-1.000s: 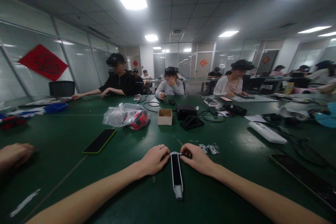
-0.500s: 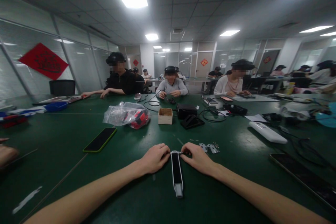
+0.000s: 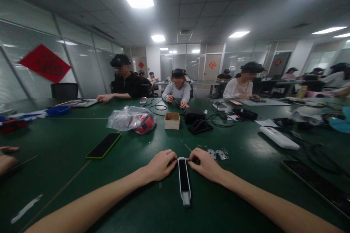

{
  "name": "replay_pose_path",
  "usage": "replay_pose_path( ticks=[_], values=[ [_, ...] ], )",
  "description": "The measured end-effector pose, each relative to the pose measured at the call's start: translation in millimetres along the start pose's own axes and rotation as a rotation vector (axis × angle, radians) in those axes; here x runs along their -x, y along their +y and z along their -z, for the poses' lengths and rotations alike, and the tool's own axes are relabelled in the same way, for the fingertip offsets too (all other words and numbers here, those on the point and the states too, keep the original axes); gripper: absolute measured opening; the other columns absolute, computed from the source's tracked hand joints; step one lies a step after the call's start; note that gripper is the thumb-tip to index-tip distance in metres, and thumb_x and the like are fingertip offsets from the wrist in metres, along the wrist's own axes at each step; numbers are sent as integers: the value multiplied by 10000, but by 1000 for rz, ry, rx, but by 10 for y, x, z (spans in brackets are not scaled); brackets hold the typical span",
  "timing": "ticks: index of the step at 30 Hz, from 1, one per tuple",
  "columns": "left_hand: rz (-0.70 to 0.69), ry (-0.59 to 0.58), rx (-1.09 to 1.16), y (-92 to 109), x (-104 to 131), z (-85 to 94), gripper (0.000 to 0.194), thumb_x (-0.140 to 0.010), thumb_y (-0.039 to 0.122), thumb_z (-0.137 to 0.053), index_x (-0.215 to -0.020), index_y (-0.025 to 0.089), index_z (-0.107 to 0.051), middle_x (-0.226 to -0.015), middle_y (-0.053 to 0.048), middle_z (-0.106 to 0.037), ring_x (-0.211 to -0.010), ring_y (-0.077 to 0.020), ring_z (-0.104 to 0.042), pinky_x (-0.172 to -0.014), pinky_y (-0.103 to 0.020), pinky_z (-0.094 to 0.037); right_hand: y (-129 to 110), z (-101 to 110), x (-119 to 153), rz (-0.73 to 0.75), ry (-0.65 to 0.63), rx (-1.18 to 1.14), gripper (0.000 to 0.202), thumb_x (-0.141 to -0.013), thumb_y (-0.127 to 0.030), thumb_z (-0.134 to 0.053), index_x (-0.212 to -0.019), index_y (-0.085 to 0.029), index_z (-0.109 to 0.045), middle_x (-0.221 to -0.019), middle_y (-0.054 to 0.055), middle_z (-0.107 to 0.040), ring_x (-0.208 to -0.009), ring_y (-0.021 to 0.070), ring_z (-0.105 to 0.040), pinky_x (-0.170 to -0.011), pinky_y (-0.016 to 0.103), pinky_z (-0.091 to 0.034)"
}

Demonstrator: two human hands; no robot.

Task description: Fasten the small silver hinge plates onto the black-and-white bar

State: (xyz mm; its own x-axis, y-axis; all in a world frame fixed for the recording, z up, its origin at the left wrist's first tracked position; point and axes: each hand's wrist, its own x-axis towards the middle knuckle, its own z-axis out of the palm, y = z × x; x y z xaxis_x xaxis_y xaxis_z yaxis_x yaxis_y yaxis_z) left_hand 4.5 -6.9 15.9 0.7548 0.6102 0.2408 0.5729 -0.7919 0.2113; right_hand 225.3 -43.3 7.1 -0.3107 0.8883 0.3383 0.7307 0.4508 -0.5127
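A slim white-framed device with a long black screen and a grey tip, resembling a scanning pen (image 3: 184, 178), lies on the green table with its tip toward me. My left hand (image 3: 163, 164) is closed, thumb and fingers pinched against the pen's far left corner. Across from it, my right hand (image 3: 205, 162) pinches a small, thin, light piece at the far right corner; its details are too small to make out. Beyond my right hand lie several small metal plates (image 3: 222, 154) and tiny parts.
A green-edged phone (image 3: 104, 146) lies left, a plastic bag with red contents (image 3: 133, 119) and an open small box (image 3: 172, 121) ahead. A white case (image 3: 279, 137), cables and a dark phone (image 3: 317, 182) are right. Another person's hand (image 3: 7, 162) is at far left. Co-workers sit opposite.
My hands and the pen stay almost in place. Across the table, the co-worker in grey has shifted their hands, and the one in black has drawn an arm back.
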Motion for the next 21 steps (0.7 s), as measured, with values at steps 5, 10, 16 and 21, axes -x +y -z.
replay_pose_path(
  ticks=[5,10,16,21],
  values=[
    [0,-5,8,14,-3,13,121,-913,226,-432,-944,179,-539,-876,-34,-563,-777,-162,-529,-683,-258,-410,-5,-17,4,-30,9,4,52,-785,-207,-598,-820,-168,-599,-832,33,-584,-747,156,-542,-663,275,-449],
    [16,-12,25,-7,-8,3,138,-912,232,-418,-944,181,-542,-886,-40,-562,-787,-168,-529,-697,-265,-414,5,47,-5,11,-26,68,135,-790,-230,-599,-906,-161,-597,-894,48,-591,-820,171,-549,-721,288,-460],
    [22,-22,54,-7,0,19,152,-916,252,-408,-935,187,-544,-906,-43,-564,-788,-175,-531,-674,-270,-414,10,611,-90,-14,-331,233,276,-791,-363,-595,-1005,-190,-628,-1013,61,-612,-896,202,-571,-757,302,-456],
    [20,-17,77,-35,5,-1,156,-925,255,-402,-951,192,-542,-920,-41,-564,-808,-174,-534,-699,-273,-416,355,1079,-162,-203,-455,433,193,-782,-242,-576,-943,-188,-669,-903,53,-670,-817,189,-611,-675,252,-430]
  ],
)
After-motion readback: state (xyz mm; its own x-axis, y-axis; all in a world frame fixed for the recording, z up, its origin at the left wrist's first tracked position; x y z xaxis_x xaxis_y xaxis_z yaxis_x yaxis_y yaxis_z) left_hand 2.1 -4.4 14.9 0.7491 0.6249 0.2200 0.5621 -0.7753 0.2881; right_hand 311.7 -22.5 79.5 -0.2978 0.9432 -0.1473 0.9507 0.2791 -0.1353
